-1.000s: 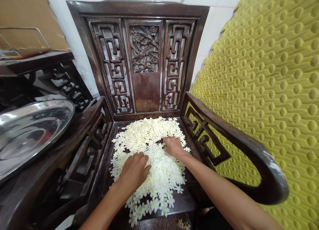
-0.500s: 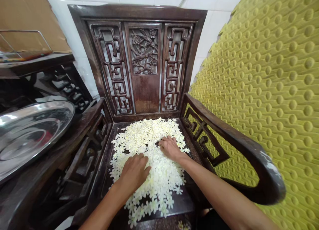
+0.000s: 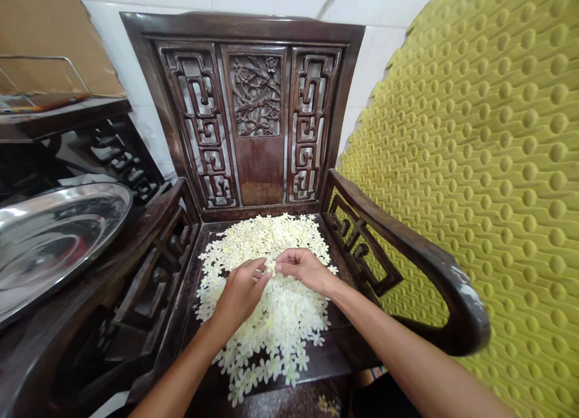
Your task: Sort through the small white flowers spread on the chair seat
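Pinching one small white flower [image 3: 270,265] between their meeting fingertips [image 3: 259,265], the left hand [image 3: 239,291] and right hand [image 3: 304,267] hover just above the flower pile [image 3: 275,321] on the chair seat [image 3: 326,361]. The flower lies midway, equally near both. A steel tray [image 3: 54,237] sits left of the chair seat.

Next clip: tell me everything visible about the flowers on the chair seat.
The flowers are many small, cream-white, star-shaped blossoms lying loose in a heap on the dark wooden seat. The heap runs from the backrest nearly to the front edge. It is thickest in the middle and thins to single blossoms at the front. The left hand and right hand are over its middle, fingertips meeting on one blossom; which hand grips it is unclear.
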Available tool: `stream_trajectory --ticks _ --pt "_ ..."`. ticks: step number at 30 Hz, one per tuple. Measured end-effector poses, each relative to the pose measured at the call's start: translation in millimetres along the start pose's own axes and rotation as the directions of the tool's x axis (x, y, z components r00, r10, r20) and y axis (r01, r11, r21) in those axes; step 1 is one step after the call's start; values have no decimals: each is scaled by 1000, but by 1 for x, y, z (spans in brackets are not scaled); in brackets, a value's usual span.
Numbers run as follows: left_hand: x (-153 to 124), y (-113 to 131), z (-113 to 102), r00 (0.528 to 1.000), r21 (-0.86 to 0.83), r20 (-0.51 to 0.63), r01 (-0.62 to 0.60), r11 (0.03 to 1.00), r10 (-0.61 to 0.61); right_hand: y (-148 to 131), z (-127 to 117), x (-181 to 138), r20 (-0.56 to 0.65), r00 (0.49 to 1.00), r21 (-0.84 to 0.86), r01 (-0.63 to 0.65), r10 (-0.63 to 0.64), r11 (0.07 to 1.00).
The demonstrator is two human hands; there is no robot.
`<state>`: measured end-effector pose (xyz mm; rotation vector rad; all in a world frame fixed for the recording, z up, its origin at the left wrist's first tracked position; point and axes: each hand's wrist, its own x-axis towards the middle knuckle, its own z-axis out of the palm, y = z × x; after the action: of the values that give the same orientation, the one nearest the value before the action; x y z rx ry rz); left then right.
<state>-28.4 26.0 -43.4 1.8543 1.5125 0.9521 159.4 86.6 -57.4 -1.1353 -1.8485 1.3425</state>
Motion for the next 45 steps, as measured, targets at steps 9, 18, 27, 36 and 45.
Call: stream_trajectory --ticks 9,18,27,36,45 --pt "-2 23 9 964 -642 150 263 720 -219 -28 -3 -31 -135 990 401 99 -48 911" --pt "-10 32 18 979 -647 45 179 741 -197 -41 10 -55 -309 897 -173 274 -316 946" --pt "-10 30 12 997 -598 1 67 798 -82 -47 7 -60 -84 859 -525 393 -506 755" --pt "-9 33 16 983 -601 90 180 779 -158 -43 1 -60 -68 860 -609 366 -507 703" --pt "-11 38 13 955 -580 211 293 760 -207 -43 0 -59 13 879 -768 315 -477 558"
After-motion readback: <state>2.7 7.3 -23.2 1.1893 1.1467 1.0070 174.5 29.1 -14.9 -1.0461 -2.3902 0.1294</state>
